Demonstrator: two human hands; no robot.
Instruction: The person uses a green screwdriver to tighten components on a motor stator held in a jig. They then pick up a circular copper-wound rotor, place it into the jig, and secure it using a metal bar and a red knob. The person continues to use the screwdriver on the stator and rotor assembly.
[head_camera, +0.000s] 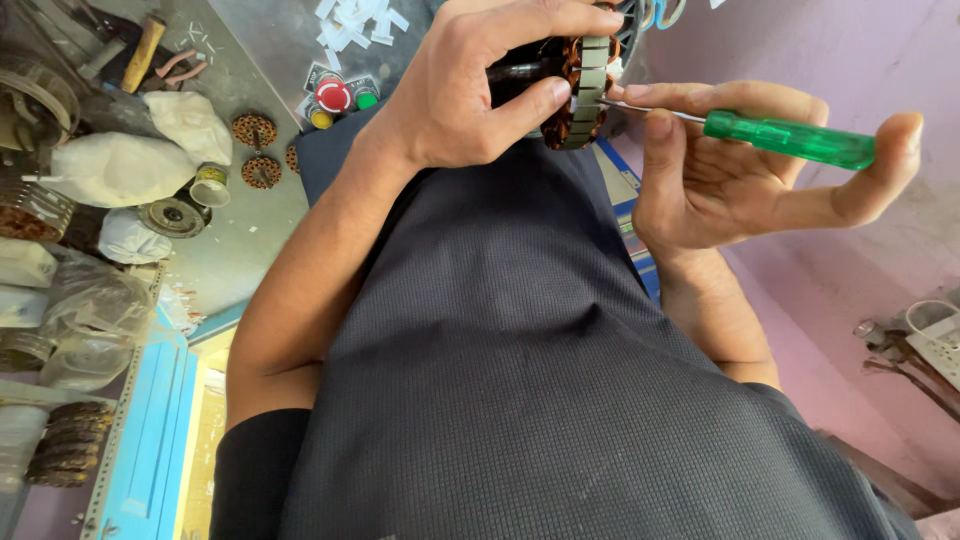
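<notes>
Containers: clear bags (75, 320) at the left edge of the surface (240, 250) hold dim contents I cannot identify; a small open tin (210, 185) sits by white sacks (120, 165). Loose copper coils (255, 130) lie beside them. Stator (580, 90) — grey laminated core with copper windings — is held up at chest level. Left hand (470, 90): grip closed round the stator. Right hand (720, 170): grip closed on a green-handled screwdriver (790, 138), its blade tip against the core.
</notes>
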